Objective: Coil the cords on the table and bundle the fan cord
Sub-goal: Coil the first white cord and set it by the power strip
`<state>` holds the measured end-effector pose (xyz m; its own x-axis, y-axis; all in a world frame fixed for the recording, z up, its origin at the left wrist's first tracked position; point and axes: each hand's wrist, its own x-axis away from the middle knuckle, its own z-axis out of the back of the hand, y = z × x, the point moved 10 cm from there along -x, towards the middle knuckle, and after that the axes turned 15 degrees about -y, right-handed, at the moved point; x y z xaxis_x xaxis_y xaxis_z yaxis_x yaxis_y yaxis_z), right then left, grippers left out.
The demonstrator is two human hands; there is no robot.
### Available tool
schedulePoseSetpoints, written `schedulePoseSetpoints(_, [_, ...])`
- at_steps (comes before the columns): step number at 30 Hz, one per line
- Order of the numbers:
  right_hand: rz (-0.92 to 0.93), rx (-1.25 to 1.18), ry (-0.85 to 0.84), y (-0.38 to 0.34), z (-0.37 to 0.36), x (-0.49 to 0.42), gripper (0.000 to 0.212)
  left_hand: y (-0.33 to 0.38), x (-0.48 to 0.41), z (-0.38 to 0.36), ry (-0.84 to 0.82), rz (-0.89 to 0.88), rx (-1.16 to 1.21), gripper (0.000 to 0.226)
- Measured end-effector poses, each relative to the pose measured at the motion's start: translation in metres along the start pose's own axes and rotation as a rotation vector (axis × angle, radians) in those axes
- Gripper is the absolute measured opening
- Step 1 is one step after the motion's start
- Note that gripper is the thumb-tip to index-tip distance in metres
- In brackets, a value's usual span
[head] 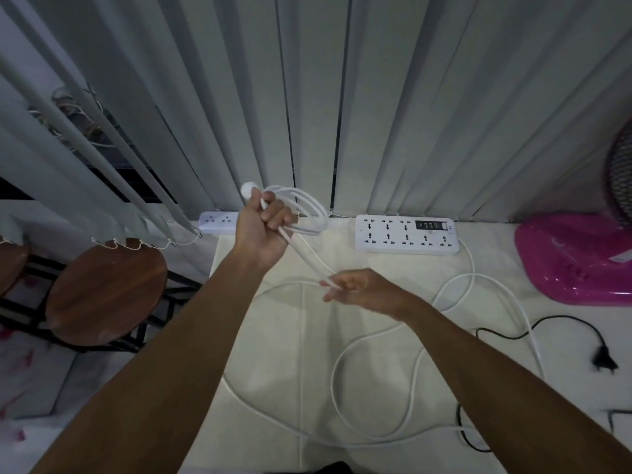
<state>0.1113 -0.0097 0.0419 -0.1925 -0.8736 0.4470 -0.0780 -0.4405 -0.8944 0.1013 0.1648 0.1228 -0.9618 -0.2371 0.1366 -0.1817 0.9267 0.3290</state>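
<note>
Vertical blinds (376, 97) fill the back, slats hanging down to the far edge of the worktop (273, 371), which is covered in a pale cloth. Pink fan (578, 258) sits at the right edge, base on the worktop, grille cut off by the frame. Two round wooden stools (106, 289) stand off the left side, below worktop level. Large white power strip (407, 234) lies flat against the blinds, right of centre; a smaller white strip (219, 222) lies left of it, partly behind the raised hand. White cord (342, 364) runs from the large strip's right end and sprawls in wide loose loops across the middle and near part of the worktop (most of it still uncoiled). Black fan cord (533, 328) lies loose near the right, plug (605, 362) flat on the cloth, not bundled. Left hand (263, 234) is raised above the worktop, fingers closed in a fist around a few coiled turns of the white cord, with the round white plug end (247, 190) poking out the top. Right hand (362, 289) is lower and to the right, just above the cloth, fingers (333, 283) lightly pinching the strand that runs taut down from the left fist; remaining fingers partly spread.
</note>
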Motion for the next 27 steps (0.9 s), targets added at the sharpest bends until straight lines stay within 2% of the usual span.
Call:
schedulePoseSetpoints(2, [0.037,0.086,0.070,0.012,-0.001,0.005,0.019,0.015,-0.002,0.004,0.034,-0.041,0.001,0.046])
schedulePoseSetpoints(4, [0.065,0.090,0.171,0.021,0.009,0.011,0.012,0.028,-0.004,0.008,0.053,-0.061,-0.021,0.047])
schedulePoseSetpoints(6, [0.093,0.052,0.274,0.024,0.022,0.016,0.010,0.040,-0.003,0.014,0.074,-0.054,-0.096,0.048])
schedulePoseSetpoints(11, [0.072,-0.231,0.469,0.042,0.056,0.010,0.016,0.057,0.000,0.044,0.193,0.043,-0.369,0.045])
schedulePoseSetpoints(16, [-0.044,-0.252,0.598,0.046,0.085,0.009,0.011,0.044,0.003,0.044,0.201,0.111,-0.523,0.045])
schedulePoseSetpoints(18, [-0.130,-0.229,0.614,0.046,0.089,-0.005,0.012,0.046,0.001,0.047,0.198,0.144,-0.653,0.047])
schedulePoseSetpoints(22, [-0.255,-0.233,0.638,0.032,0.091,-0.045,0.023,0.044,-0.007,0.048,0.126,0.221,-1.075,0.053])
schedulePoseSetpoints(25, [-0.352,-0.298,0.713,0.016,0.102,-0.067,0.017,0.033,-0.012,0.048,0.031,0.240,-1.384,0.052])
schedulePoseSetpoints(27, [-0.359,-0.350,0.706,0.005,0.106,-0.081,0.030,0.028,-0.014,0.056,0.033,0.245,-1.445,0.052])
